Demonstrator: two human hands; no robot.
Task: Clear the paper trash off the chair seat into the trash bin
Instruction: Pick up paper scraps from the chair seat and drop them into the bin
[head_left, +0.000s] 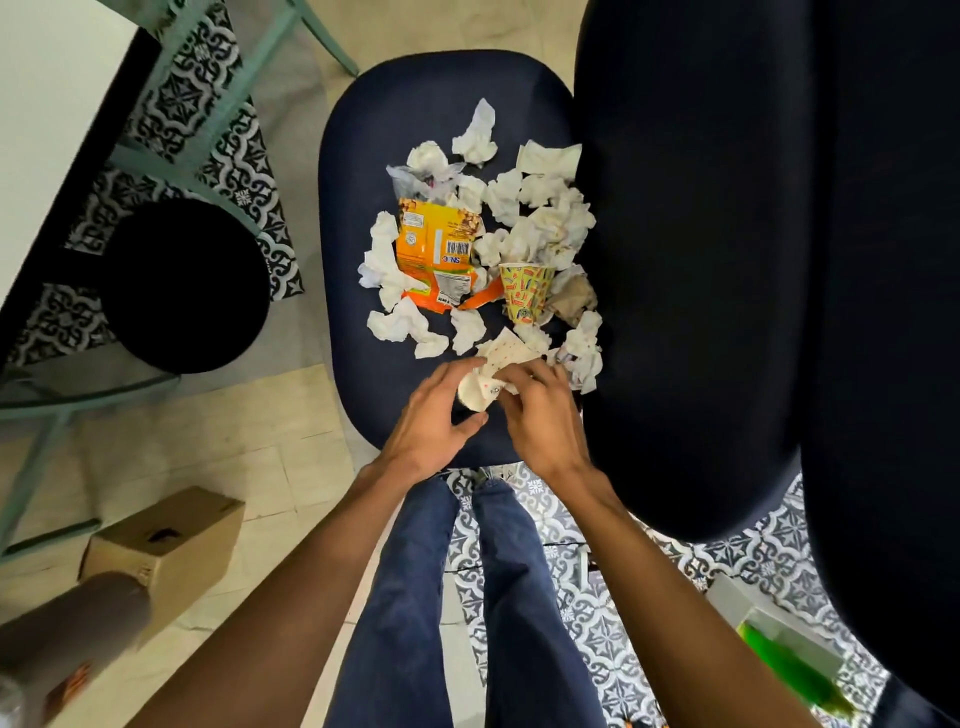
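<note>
The dotted paper wad (493, 366) is sitting at the near edge of the chair seat (374, 171), on the closest fringe of the paper trash (540, 218) that is spreading over the seat's middle and right side. Its long axis is running from the seat's near edge up and rightward toward the pile. Both hands are closing on it. The left hand (434, 415) is curling its fingers round the wad's left, rounded end. The right hand (540, 410) is folding its fingers over the right end, pinching the sheet, though its fingertips are partly hiding under the paper.

Further up the seat an orange snack wrapper (434, 244) and a printed paper cup (525, 291) are lying among the white tissues. The dark chair back (701, 260) is rising along the seat's right side.

The trash bin (184, 286) is standing on the floor just off the seat's left edge, so the carry is likely heading leftward. The left hand is the nearer one to it, and the wad is lying between the two hands, not out past the fingers.
</note>
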